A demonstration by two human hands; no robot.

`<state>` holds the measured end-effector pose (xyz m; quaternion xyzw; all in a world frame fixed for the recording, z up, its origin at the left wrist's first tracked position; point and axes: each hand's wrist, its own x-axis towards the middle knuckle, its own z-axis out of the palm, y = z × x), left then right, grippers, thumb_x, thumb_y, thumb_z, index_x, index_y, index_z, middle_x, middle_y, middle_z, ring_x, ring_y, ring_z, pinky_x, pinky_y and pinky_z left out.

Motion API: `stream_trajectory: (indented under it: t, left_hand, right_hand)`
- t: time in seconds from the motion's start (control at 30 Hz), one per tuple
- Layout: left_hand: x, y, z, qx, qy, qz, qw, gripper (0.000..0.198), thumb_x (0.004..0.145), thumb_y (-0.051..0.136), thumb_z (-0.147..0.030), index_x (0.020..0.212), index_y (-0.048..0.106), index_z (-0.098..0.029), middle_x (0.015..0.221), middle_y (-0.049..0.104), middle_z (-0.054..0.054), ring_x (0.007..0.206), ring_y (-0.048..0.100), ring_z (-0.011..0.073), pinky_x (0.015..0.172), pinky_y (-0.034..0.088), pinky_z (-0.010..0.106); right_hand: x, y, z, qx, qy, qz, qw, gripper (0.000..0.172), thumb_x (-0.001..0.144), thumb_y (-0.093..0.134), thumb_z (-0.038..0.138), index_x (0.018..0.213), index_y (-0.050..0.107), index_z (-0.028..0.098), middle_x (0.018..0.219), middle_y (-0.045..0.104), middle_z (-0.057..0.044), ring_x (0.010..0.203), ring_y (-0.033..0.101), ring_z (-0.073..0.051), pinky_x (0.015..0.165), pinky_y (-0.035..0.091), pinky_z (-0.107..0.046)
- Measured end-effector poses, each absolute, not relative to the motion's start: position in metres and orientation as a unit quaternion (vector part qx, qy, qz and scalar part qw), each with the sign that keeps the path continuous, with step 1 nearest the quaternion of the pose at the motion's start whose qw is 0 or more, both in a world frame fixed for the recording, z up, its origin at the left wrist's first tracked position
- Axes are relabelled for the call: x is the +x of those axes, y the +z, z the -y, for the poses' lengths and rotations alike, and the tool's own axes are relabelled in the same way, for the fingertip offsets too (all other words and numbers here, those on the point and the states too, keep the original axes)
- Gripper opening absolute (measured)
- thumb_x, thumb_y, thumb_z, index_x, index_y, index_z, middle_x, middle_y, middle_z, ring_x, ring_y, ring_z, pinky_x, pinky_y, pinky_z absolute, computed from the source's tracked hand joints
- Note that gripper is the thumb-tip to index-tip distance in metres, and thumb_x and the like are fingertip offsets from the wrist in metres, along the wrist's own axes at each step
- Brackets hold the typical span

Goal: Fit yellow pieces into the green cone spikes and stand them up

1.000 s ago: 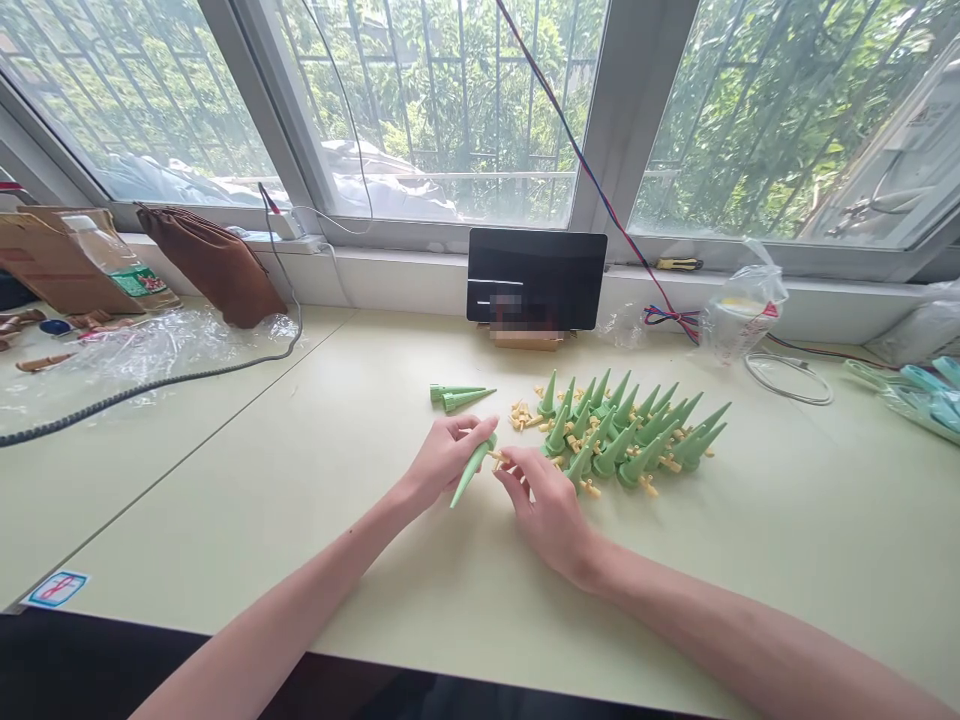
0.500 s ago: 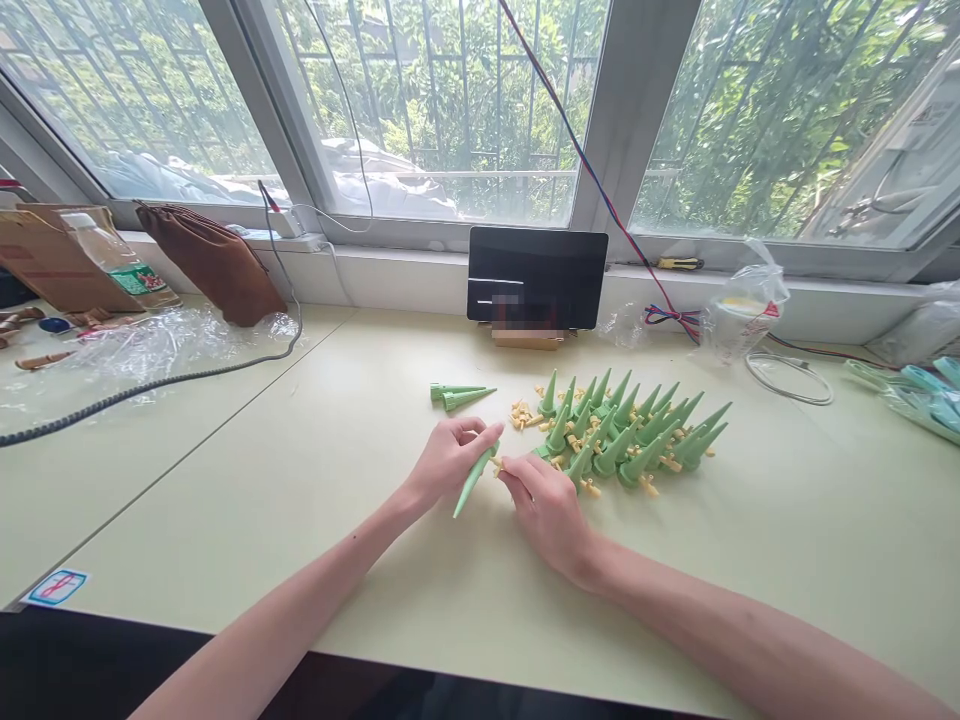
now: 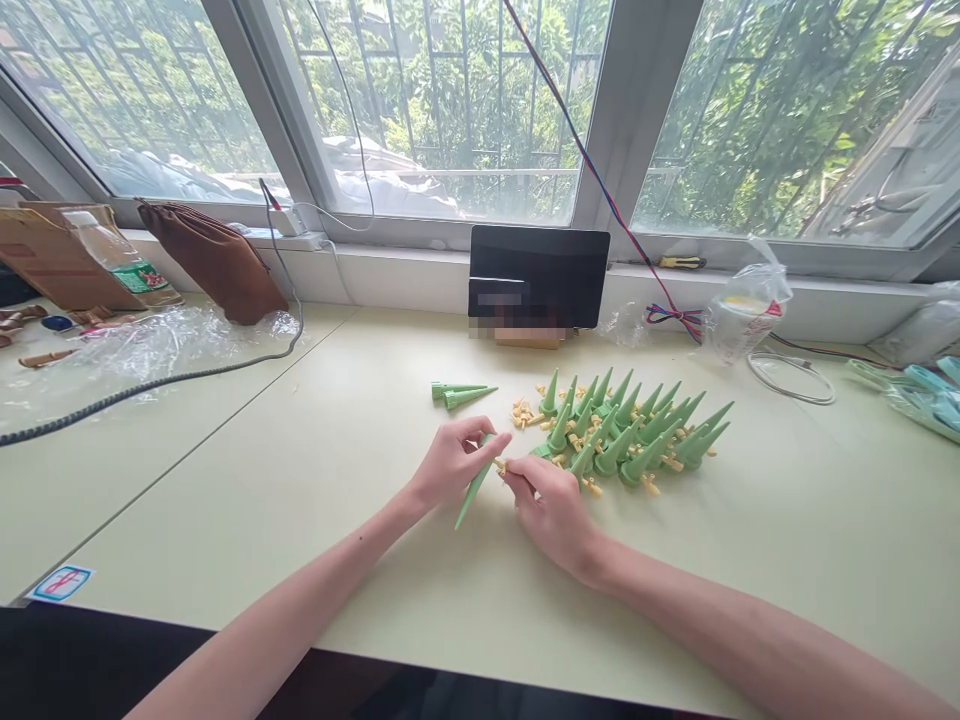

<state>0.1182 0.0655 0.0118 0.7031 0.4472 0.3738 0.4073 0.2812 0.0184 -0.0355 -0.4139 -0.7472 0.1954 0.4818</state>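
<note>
My left hand (image 3: 457,458) is closed around the wide end of a green plastic spike (image 3: 472,492), whose tip slants down toward me. Close beside it, my right hand (image 3: 551,505) pinches a small yellow valve (image 3: 501,466) at the spike's wide end; whether the two parts are joined I cannot tell. Two loose green spikes (image 3: 465,395) lie beyond my left hand. A small heap of yellow valves (image 3: 525,413) sits past my fingertips. To the right stand several green spikes (image 3: 626,435) in rows, tips up, with yellow valves at their bases.
At the back a black tablet (image 3: 538,275) leans on a small stand. A bagged cup (image 3: 742,315) and a coiled white cable (image 3: 791,380) are at the right rear. On the left lie a dark cord (image 3: 187,378), a brown pouch (image 3: 214,262) and a plastic bottle (image 3: 124,265).
The spike in my left hand has turned slightly, its tip a little lower. My left thumb has shifted right over its wide end. My right hand stays nearly in place.
</note>
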Motion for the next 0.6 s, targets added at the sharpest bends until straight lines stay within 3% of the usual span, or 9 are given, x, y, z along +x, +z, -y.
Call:
stream_trajectory:
  t: [0.23,0.43,0.6]
  left_hand:
    - [0.116,0.006,-0.067,0.723,0.367,-0.426,0.402,0.037,0.088,0.061,-0.049,0.072,0.060,-0.015,0.061,0.050,-0.003,0.046,0.028,0.0057,0.043,0.020,0.021]
    - [0.115,0.003,-0.066,0.742,0.375,-0.421,0.363,0.035,0.088,0.061,-0.045,0.071,0.060,-0.015,0.055,0.045,-0.004,0.045,0.027,0.0057,0.043,0.019,0.021]
    - [0.115,0.003,-0.066,0.750,0.387,-0.414,0.342,0.033,0.089,0.060,-0.044,0.073,0.060,-0.015,0.060,0.051,-0.002,0.045,0.028,0.0054,0.043,0.021,0.021]
  right_hand:
    - [0.280,-0.031,-0.018,-0.407,0.230,0.731,0.497,0.027,0.100,0.047,0.028,0.078,0.059,0.020,0.064,0.058,0.001,0.054,0.048,-0.012,0.051,0.038,-0.025]
    - [0.281,-0.025,-0.016,-0.397,0.264,0.723,0.500,0.028,0.098,0.048,0.027,0.071,0.052,0.021,0.059,0.049,0.003,0.051,0.040,-0.011,0.048,0.033,-0.024]
    - [0.281,-0.025,-0.016,-0.392,0.277,0.718,0.503,0.024,0.098,0.049,0.027,0.075,0.054,0.021,0.062,0.053,0.002,0.052,0.044,-0.011,0.049,0.035,-0.024]
